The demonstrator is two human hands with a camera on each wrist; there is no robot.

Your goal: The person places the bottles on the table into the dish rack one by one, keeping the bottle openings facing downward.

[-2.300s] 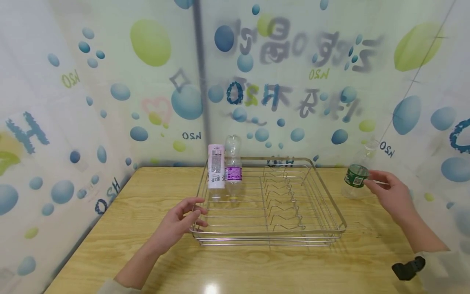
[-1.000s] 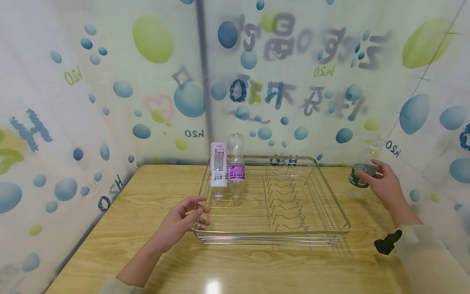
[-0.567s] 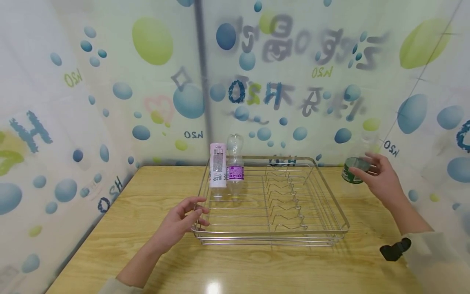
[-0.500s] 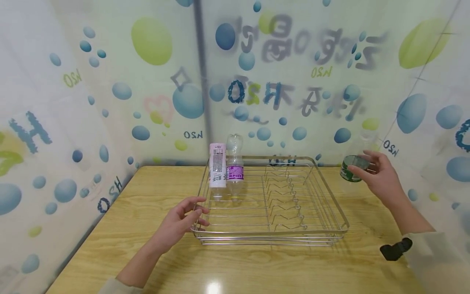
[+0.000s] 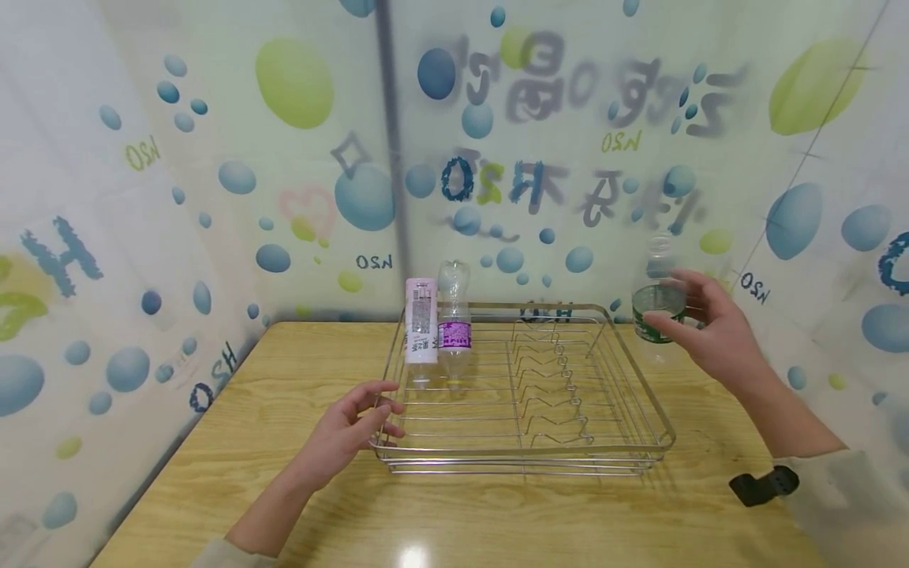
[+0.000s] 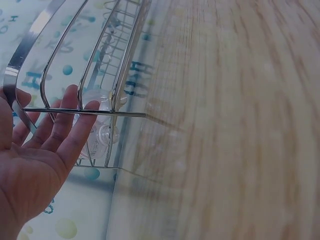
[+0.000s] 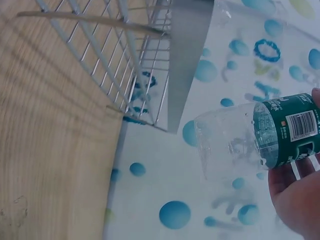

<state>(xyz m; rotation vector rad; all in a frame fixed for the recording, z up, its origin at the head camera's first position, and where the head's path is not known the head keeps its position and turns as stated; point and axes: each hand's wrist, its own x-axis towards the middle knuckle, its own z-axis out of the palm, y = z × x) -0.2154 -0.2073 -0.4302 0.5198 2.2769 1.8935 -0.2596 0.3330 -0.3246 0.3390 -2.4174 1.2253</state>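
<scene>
In the head view, a clear plastic bottle (image 5: 659,313) with a green label is in my right hand (image 5: 717,335), thumb and fingers gripping it round the label. It is upright above the table, just beyond the rack's right rim. In the right wrist view, the clear base of the bottle (image 7: 230,140) shows below the label. My left hand (image 5: 348,426) rests at the left side of the wire dish rack (image 5: 525,451), its loosely extended fingers (image 6: 75,135) touching the wires. Inside the rack's left part, a pink-labelled bottle (image 5: 422,319) and a purple-labelled bottle (image 5: 454,334) stand upside down, side by side.
The rack's right half has a row of zigzag wire dividers (image 5: 554,379). A wooden table (image 5: 284,363) lies under everything. A patterned curtain (image 5: 298,189) closes off the back and both sides.
My right hand has lifted the green-labelled bottle off the table and carried it left, toward the rack's right rim. My left hand and the two bottles in the rack have stayed put.
</scene>
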